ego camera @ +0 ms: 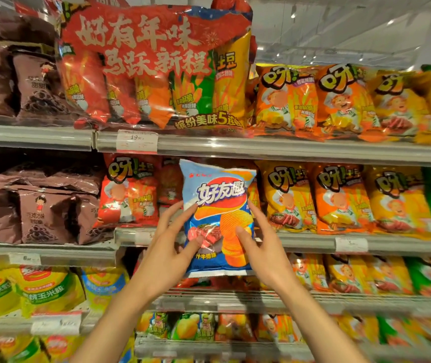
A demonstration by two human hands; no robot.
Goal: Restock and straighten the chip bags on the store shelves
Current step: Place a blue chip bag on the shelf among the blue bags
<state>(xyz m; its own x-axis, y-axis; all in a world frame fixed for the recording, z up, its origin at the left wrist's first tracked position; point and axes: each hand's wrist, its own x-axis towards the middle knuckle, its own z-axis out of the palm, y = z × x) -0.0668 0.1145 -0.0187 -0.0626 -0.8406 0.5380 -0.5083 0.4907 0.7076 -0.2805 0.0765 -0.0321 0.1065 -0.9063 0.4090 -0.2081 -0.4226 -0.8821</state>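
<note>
A blue chip bag (218,205) with a red logo and ridged chips printed on it stands upright in front of the middle shelf (314,242), between red bags (130,195) and yellow bags (285,197). My left hand (172,247) holds its lower left edge, thumb on the front and fingers at the side. My right hand (259,242) grips its lower right edge, thumb pressed on the front. The bag's bottom hangs below the shelf lip.
A big red multipack (154,66) fills the top shelf, with orange bags (340,100) to its right. Brown snack bags (36,210) sit at left. Yellow-green bags (41,289) and more orange bags (366,276) line the lower shelves. Price tags (351,244) hang on shelf edges.
</note>
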